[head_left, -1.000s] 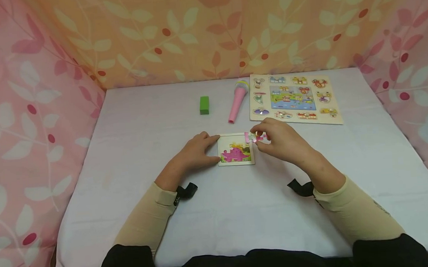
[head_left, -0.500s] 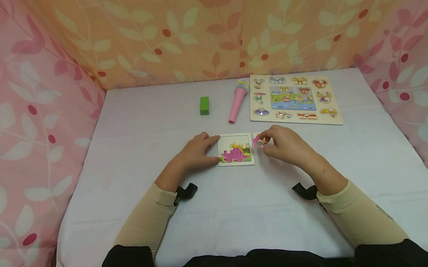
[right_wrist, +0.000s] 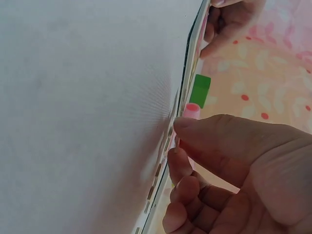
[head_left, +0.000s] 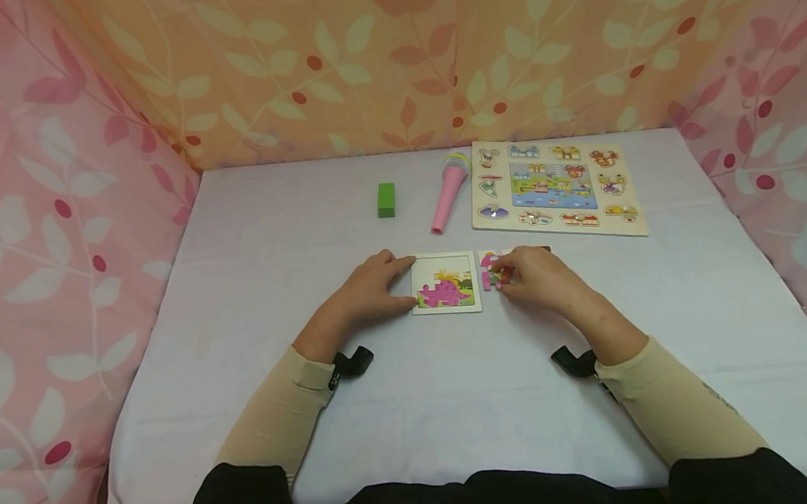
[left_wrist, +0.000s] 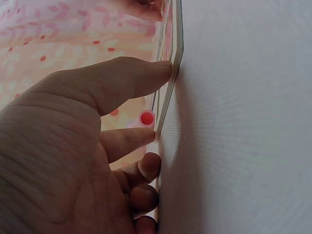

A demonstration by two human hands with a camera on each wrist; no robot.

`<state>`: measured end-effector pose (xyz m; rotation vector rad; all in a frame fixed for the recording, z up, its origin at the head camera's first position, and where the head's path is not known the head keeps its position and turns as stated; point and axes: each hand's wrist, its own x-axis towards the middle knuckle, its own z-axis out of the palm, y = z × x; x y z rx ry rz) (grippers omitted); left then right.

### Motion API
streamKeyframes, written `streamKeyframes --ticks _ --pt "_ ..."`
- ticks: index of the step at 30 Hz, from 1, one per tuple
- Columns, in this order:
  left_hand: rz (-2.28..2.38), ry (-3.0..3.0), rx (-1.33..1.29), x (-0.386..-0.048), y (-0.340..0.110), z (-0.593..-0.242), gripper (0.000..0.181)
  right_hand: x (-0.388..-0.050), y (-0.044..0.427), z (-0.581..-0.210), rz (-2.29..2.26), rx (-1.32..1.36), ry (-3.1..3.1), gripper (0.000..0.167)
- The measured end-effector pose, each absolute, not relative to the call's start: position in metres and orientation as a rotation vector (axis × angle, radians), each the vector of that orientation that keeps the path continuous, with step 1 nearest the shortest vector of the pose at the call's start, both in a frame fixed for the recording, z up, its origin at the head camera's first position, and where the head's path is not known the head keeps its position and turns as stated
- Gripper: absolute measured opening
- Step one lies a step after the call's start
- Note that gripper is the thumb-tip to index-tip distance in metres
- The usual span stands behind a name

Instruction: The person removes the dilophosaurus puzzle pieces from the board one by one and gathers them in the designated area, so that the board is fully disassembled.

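Observation:
A small square puzzle tray (head_left: 446, 309) lies mid-table, its lower part filled with a pink dinosaur picture (head_left: 444, 292). My left hand (head_left: 372, 286) touches its left side, with thumb and index fingertip at two corners; the other fingers bend loosely in the left wrist view. Just right of the tray, my right hand (head_left: 540, 278) pinches a small puzzle piece (right_wrist: 177, 142) between thumb and index finger, low over the table. Pink and multicoloured puzzle pieces (head_left: 486, 278) show at its fingertips. The hand hides much of what lies beneath it.
Behind the tray, a pink toy microphone (head_left: 450, 191) lies at a slant. A green block (head_left: 386, 200) stands to its left. A large wooden puzzle board (head_left: 624, 225) fills the back right. Patterned curtains (head_left: 337, 71) enclose the table.
My right hand has drawn back from the tray's upper right corner to the pieces on its right, uncovering that corner. The left hand and the tray stay in place.

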<state>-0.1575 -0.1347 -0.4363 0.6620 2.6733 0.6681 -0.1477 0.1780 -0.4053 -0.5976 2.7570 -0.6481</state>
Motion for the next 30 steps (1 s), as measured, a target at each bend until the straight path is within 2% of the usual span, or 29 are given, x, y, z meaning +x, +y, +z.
streamKeyframes --ticks 12,17,30 --pt "0.662 2.672 0.659 -0.158 -0.133 -0.437 0.080 -0.150 0.183 -0.409 -0.637 -0.565 2.732 0.031" --pt "0.667 2.670 0.656 -0.158 -0.134 -0.438 0.080 -0.147 0.183 -0.400 -0.688 -0.508 2.739 0.034" --pt "0.674 2.673 0.661 -0.158 -0.135 -0.438 0.080 -0.146 0.170 -0.377 -0.729 -0.585 2.775 0.035"
